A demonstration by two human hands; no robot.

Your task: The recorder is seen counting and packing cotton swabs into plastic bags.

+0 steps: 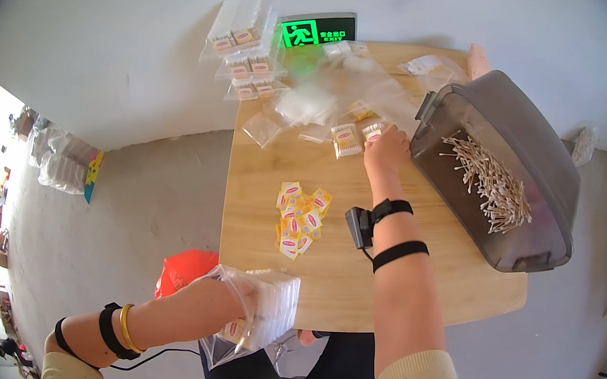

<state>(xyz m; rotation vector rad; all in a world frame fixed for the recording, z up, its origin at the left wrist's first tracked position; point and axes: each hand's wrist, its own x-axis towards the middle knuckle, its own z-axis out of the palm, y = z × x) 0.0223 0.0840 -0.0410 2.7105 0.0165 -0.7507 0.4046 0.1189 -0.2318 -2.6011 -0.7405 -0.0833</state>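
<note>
My left hand (236, 294) reaches into a clear plastic bag (217, 348) at the table's near left edge. It is closed on the bag's stack of white cotton swab packs (275, 306); its fingertips are hidden. Farther out, my right hand (386, 151) pinches a small cotton swab pack (373, 131) lying on the table. Just left of that is another swab pack (346, 140), lying flat. A loose pile of yellow-and-white printed cards (300, 218) sits mid-table, between my two arms.
A grey plastic bin (460, 235) with loose cotton swabs (494, 187) stands at right. Clear bags (315, 106) cover the table's (336, 287) far part. Bagged swab packs (247, 65) rest at the far left, beside a green lit sign (316, 32). A red bag (185, 270) lies beyond the left edge.
</note>
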